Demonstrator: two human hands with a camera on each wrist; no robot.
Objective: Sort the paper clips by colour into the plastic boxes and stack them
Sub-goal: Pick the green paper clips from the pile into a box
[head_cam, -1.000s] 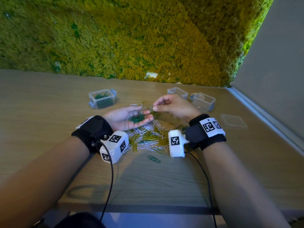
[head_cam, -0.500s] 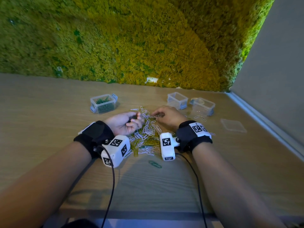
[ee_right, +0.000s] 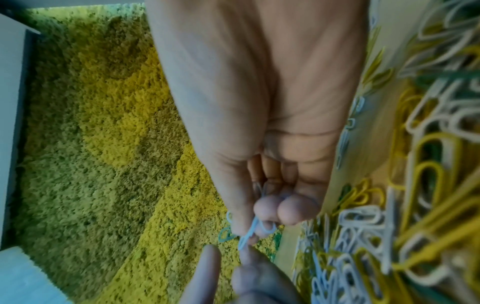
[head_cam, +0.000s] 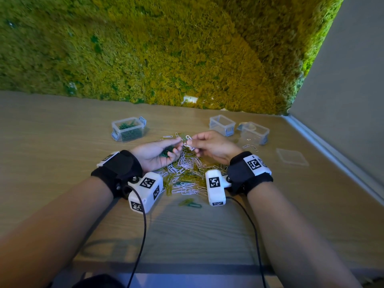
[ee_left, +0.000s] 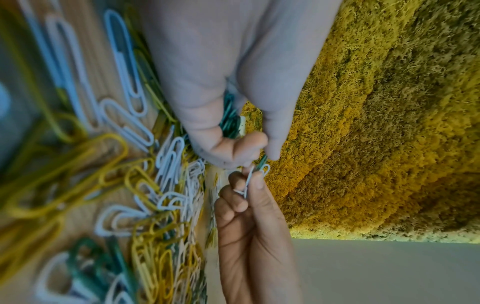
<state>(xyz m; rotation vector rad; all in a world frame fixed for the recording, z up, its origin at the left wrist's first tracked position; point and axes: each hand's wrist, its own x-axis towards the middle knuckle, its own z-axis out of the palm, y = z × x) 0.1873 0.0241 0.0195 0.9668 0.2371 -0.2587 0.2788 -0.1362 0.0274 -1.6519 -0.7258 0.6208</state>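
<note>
A mixed pile of white, yellow and green paper clips (head_cam: 187, 171) lies on the wooden table between my wrists. My left hand (head_cam: 178, 142) is palm up above the pile, cupping a bunch of green clips (head_cam: 166, 153) in curled fingers. In the left wrist view its thumb and finger (ee_left: 259, 148) pinch one green clip (ee_left: 262, 161). My right hand (head_cam: 190, 143) meets it fingertip to fingertip and pinches a few linked white clips (head_cam: 188, 140), seen too in the right wrist view (ee_right: 249, 229). A clear box (head_cam: 128, 128) at back left holds green clips.
Two clear boxes (head_cam: 222, 124) (head_cam: 254, 133) stand at back right, with a few loose clips (head_cam: 249, 146) beside them. A flat clear lid (head_cam: 292, 156) lies further right. One green clip (head_cam: 191, 203) lies apart near me. A moss wall rises behind the table.
Both hands have lifted off the pile. The right hand, down on the clips half a second ago, has come up with white clips and met the left fingertips.
</note>
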